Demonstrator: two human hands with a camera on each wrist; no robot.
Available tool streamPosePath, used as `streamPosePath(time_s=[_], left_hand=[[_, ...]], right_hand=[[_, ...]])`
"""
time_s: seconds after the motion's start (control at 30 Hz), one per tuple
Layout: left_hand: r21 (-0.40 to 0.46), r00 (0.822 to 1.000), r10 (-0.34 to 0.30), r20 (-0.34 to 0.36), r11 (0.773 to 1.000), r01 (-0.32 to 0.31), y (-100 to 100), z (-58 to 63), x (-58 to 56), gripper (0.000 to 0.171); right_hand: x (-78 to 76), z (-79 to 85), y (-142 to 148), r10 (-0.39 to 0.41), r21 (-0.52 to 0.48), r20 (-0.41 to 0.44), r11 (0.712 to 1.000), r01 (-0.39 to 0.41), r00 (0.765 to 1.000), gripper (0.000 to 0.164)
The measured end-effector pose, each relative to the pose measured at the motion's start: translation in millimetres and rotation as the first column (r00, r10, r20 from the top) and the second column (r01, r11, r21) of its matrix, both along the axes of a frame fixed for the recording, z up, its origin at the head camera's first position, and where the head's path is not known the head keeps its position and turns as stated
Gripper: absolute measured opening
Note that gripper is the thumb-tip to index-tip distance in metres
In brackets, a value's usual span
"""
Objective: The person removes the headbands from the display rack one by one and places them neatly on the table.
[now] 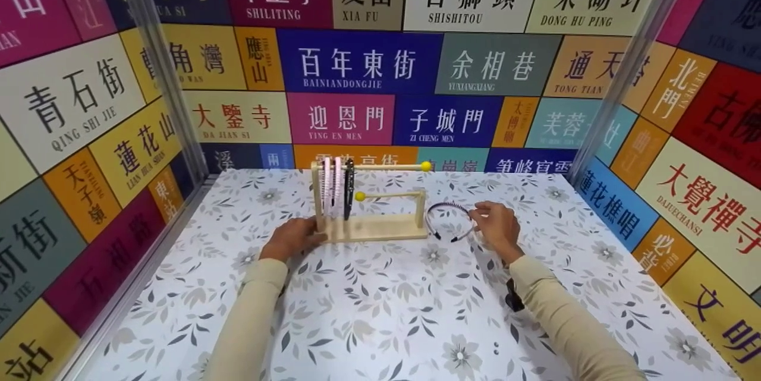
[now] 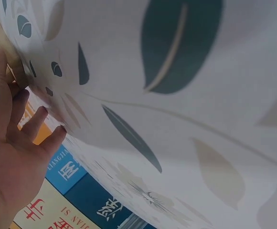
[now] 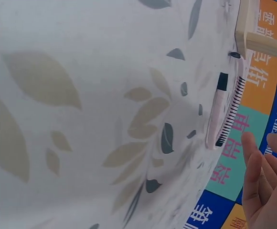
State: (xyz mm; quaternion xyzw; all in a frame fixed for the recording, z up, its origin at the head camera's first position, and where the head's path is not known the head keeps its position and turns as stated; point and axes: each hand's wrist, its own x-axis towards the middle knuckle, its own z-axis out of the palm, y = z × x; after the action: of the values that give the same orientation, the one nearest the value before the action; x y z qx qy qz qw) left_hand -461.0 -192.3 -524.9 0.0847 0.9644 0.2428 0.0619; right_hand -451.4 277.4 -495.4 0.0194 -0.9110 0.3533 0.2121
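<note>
A wooden headband stand (image 1: 380, 230) has two pegs tipped with yellow balls, the upper pointing right and the lower left. Near the left upright, several headbands (image 1: 337, 188), pink, white and black, hang from the upper peg. My left hand (image 1: 291, 238) holds the stand's left end, its thumb and fingers around the wood (image 2: 15, 64) in the left wrist view. To the right of the stand, a pale pink toothed headband (image 3: 216, 114) with black tips rests on the table. My right hand (image 1: 498, 227) is beside its right side, fingertips close, a gap showing in the right wrist view.
White table covering (image 1: 380, 309) with grey leaves and flowers stretches under everything. Colourful panels with Chinese characters (image 1: 357, 63) enclose the table at the back and both sides. Clear vertical posts (image 1: 618, 72) stand at the back corners. A black strap is on the right wrist.
</note>
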Motion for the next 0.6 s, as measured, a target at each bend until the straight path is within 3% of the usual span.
streamPosePath(time_s=[0.27,0.6], left_hand=[[0.001,1.0,0.014,0.021,1.0,-0.014,0,0.5,-5.5,0.049],[0.02,0.999,0.017,0.044,1.0,-0.018,-1,0.8,-1.7,0.051]], right_hand=[[1.6,14.1,-9,0.024,0.044,-0.045,0.999,-0.022,0.999,0.034],[5.9,25.4,-28,0.098,0.083,-0.099,0.993,-0.089,0.99,0.033]])
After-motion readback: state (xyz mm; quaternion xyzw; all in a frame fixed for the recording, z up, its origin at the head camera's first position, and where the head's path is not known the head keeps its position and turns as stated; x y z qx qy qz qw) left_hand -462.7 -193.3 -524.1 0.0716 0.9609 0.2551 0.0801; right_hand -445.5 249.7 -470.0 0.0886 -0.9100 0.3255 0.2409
